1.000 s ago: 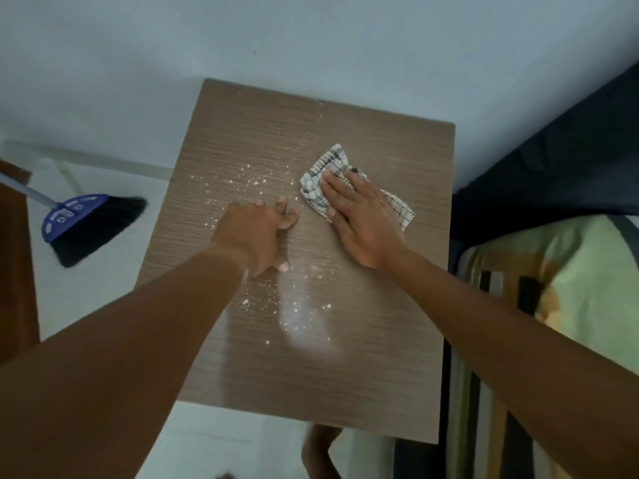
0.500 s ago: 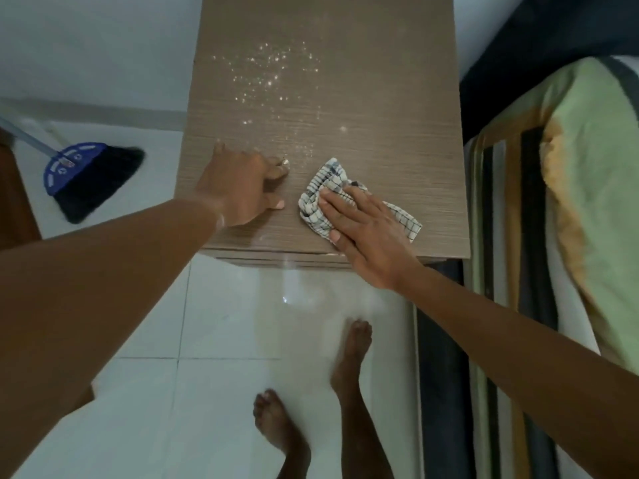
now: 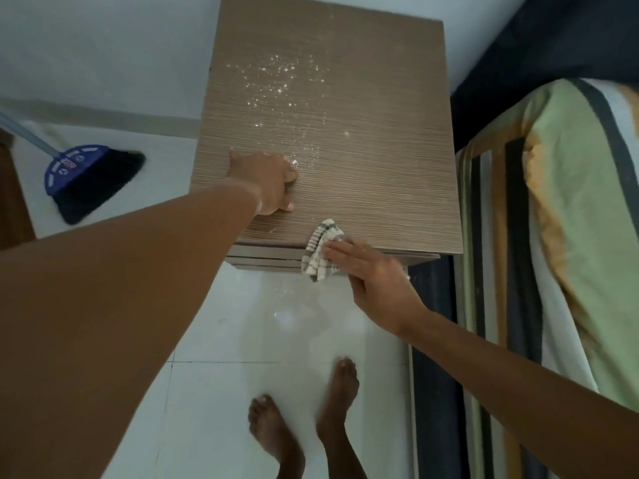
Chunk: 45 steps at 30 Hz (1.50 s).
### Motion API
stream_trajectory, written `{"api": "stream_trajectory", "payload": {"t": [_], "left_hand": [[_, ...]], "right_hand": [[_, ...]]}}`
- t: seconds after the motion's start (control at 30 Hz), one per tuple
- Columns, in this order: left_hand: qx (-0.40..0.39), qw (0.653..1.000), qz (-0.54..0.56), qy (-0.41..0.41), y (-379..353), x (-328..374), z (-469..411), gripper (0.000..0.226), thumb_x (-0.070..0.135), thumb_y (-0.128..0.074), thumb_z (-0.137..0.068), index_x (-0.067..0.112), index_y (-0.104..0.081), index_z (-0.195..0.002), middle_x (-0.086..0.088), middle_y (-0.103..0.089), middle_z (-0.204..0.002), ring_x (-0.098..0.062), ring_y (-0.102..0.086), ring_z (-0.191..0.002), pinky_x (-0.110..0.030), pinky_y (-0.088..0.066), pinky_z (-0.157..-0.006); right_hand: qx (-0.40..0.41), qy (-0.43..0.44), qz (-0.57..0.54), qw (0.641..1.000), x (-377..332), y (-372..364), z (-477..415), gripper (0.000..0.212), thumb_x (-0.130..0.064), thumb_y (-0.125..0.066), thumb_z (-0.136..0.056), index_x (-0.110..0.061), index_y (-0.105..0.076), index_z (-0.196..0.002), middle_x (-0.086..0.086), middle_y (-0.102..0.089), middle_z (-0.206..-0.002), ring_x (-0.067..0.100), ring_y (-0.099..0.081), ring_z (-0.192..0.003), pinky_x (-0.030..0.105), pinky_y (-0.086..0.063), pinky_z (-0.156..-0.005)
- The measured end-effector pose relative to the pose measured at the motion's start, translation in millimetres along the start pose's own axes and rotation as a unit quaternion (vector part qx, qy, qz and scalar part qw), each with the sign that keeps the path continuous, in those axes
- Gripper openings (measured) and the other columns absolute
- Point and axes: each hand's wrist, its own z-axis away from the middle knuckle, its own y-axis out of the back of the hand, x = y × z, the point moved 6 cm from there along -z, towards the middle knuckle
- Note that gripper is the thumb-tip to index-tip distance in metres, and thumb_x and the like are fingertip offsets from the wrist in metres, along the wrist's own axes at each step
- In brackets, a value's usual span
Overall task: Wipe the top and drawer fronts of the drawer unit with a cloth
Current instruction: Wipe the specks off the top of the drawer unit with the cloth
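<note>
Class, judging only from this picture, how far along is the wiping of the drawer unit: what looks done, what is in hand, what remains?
Done: the near right part of the drawer unit's top looks free of specks. In hand: the right hand presses the checked cloth over the front edge, while the left hand rests on the top. Left: white crumbs dot the far middle, and the drawer fronts are barely visible.
</note>
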Motion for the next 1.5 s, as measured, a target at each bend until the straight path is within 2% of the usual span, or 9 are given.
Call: {"api": "stream_trajectory", "payload": {"t": [0.13, 0.27, 0.37, 0.43, 0.6, 0.73, 0.83, 1.07, 1.5], "left_hand": [[-0.003, 1.0, 0.026, 0.008, 11.7, -4.2, -7.6, 0.062, 0.051, -0.07, -0.086, 0.036, -0.052, -0.143, 0.003, -0.047, -0.154, -0.032, -0.042, -0.14, -0.057, -0.022, -0.118], [0.011, 0.993, 0.114, 0.015, 41.4, -13.3, -17.6, 0.044, 0.039, -0.082, -0.077, 0.03, -0.073, -0.119, 0.005, -0.07, -0.124, -0.026, -0.062, -0.119, -0.041, -0.048, -0.102], [0.083, 0.982, 0.159, 0.06, 68.4, -29.5, -37.4, 0.035, 0.036, -0.084, -0.074, 0.027, -0.076, -0.107, 0.004, -0.075, -0.107, -0.025, -0.068, -0.103, -0.041, -0.054, -0.093], [0.118, 0.976, 0.16, 0.087, 81.9, -41.0, -54.4, 0.046, 0.037, -0.086, -0.071, 0.031, -0.073, -0.115, 0.001, -0.075, -0.112, -0.028, -0.068, -0.105, -0.041, -0.055, -0.091], [0.056, 0.984, 0.116, 0.127, 92.2, -63.1, -96.9, 0.088, 0.042, -0.091, -0.063, 0.031, -0.054, -0.142, 0.001, -0.06, -0.142, -0.028, -0.059, -0.126, -0.04, -0.047, -0.103], [0.025, 0.984, 0.108, 0.141, 89.3, -69.6, -109.2, 0.097, 0.049, -0.091, -0.056, 0.037, -0.051, -0.144, 0.009, -0.049, -0.151, -0.024, -0.051, -0.134, -0.036, -0.039, -0.109], [0.015, 0.987, 0.096, 0.128, 88.1, -68.1, -111.2, 0.095, 0.05, -0.089, -0.059, 0.039, -0.049, -0.144, 0.008, -0.049, -0.151, -0.022, -0.047, -0.137, -0.037, -0.03, -0.114], [-0.005, 0.986, 0.113, 0.119, 92.2, -66.5, -107.8, 0.097, 0.046, -0.085, -0.067, 0.038, -0.038, -0.151, 0.011, -0.025, -0.163, -0.021, -0.027, -0.151, -0.044, -0.017, -0.122], [-0.001, 0.989, 0.112, 0.092, 89.8, -65.7, -101.6, 0.098, 0.05, -0.085, -0.068, 0.034, -0.038, -0.152, 0.007, -0.025, -0.164, -0.025, -0.031, -0.148, -0.047, -0.021, -0.121]], "right_hand": [[0.074, -0.076, -0.085, 0.991, 8.8, 42.8, -44.2, 0.039, 0.004, -0.057, -0.094, -0.011, -0.066, -0.13, 0.005, -0.067, -0.131, 0.015, -0.067, -0.115, 0.025, -0.053, -0.099], [0.102, -0.169, -0.143, 0.97, 39.3, 72.5, -117.8, 0.043, 0.002, -0.054, -0.095, -0.015, -0.064, -0.133, -0.006, -0.071, -0.119, -0.005, -0.066, -0.094, 0.011, -0.052, -0.081], [0.112, -0.208, -0.174, 0.956, 69.5, 84.3, -180.2, 0.042, 0.001, -0.053, -0.097, -0.014, -0.062, -0.135, -0.008, -0.068, -0.125, -0.004, -0.063, -0.106, 0.005, -0.048, -0.085], [0.128, -0.228, -0.184, 0.948, 92.3, 91.4, -220.5, 0.043, -0.002, -0.052, -0.097, -0.015, -0.061, -0.137, -0.004, -0.069, -0.127, 0.005, -0.064, -0.111, 0.007, -0.047, -0.088], [0.157, -0.204, -0.172, 0.951, 148.4, 107.8, -320.0, 0.045, -0.006, -0.049, -0.098, -0.023, -0.06, -0.139, -0.011, -0.072, -0.099, -0.003, -0.061, -0.064, 0.012, -0.048, -0.059], [0.118, -0.165, -0.09, 0.975, 188.0, 104.0, -383.2, 0.045, -0.015, -0.048, -0.101, -0.017, -0.052, -0.145, -0.003, -0.063, -0.137, 0.007, -0.062, -0.114, 0.025, -0.049, -0.1], [0.009, -0.079, 0.05, 0.996, 197.6, 74.2, -415.8, 0.047, -0.024, -0.041, -0.105, -0.012, -0.044, -0.15, 0.006, -0.043, -0.156, 0.028, -0.032, -0.147, 0.042, -0.028, -0.12], [-0.111, 0.058, 0.12, 0.985, 164.2, 40.1, -457.4, 0.052, -0.036, -0.028, -0.108, -0.018, -0.031, -0.157, -0.002, -0.028, -0.164, 0.026, -0.019, -0.152, 0.043, -0.023, -0.121], [-0.161, 0.085, 0.159, 0.97, 140.8, 24.6, -328.5, 0.053, -0.041, -0.021, -0.108, -0.027, -0.022, -0.159, -0.006, -0.021, -0.166, 0.024, -0.011, -0.155, 0.044, -0.012, -0.125]]}}
